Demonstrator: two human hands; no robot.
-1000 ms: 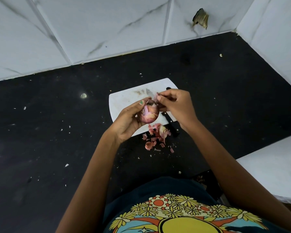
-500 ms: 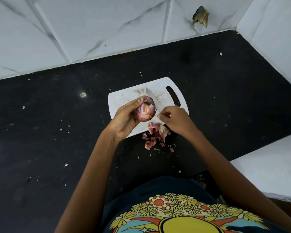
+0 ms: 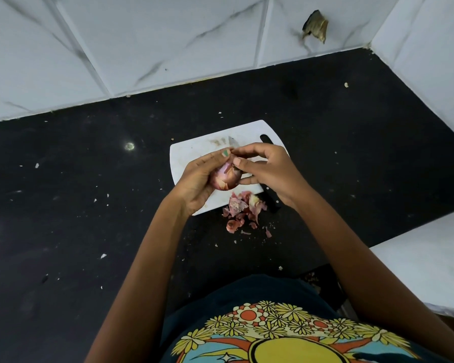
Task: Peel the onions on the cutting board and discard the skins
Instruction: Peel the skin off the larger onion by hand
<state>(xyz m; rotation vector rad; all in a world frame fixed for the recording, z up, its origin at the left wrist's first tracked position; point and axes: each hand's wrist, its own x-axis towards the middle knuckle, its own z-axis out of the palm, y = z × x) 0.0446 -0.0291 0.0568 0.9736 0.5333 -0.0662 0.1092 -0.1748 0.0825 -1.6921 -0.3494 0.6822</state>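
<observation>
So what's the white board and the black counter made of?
The cutting board looks like plastic: thin, smooth, matte white, with rounded corners and a cut-out handle slot. The countertop looks like polished dark stone, since it shows a light's glint, though that's uncertain.

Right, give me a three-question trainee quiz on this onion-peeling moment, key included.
1. True or false: the onion is resting on the cutting board.
2. Multiple choice: the pile of peeled skins lies (A) in the middle of the board, (B) at the board's near edge, spilling onto the black counter, (C) against the tiled wall.
3. Fill in: the left hand cups the onion while the right hand works at its ____ with the fingertips.

Key
1. False; it is held up in the hands above the board.
2. B.
3. Skin.
</observation>
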